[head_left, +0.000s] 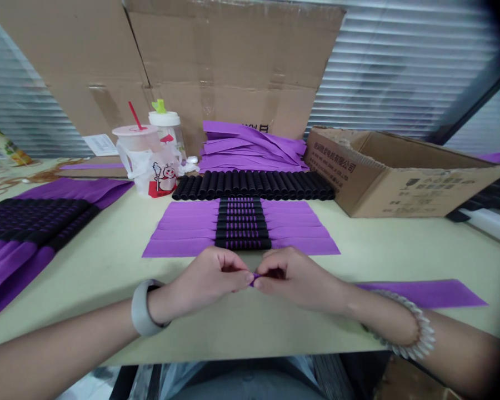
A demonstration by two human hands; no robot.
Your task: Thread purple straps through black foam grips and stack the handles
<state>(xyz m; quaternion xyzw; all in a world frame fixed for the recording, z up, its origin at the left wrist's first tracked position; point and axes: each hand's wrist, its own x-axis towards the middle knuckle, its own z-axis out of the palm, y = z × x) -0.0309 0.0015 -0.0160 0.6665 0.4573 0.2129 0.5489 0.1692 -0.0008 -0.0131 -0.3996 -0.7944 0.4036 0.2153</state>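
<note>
My left hand [216, 276] and my right hand [294, 278] meet over the near part of the table, thumbs and fingertips pinched together. Between the fingertips shows a small bit of purple material [254, 279]; the fingers cover most of it, so its full shape is hidden. Just beyond my hands lies a row of purple strips [183, 229], each with a slotted black tube [243, 244] around its middle. A loose flat purple strip [433, 293] lies partly behind my right forearm.
Bare black tubes [254, 185] line up behind the row, with a pile of purple strips [250, 147] beyond. More tubed strips [33, 222] lie at left. A bagged drink cup [137, 150] and bottle [169, 125] stand back left; an open cardboard box [400, 183] stands right.
</note>
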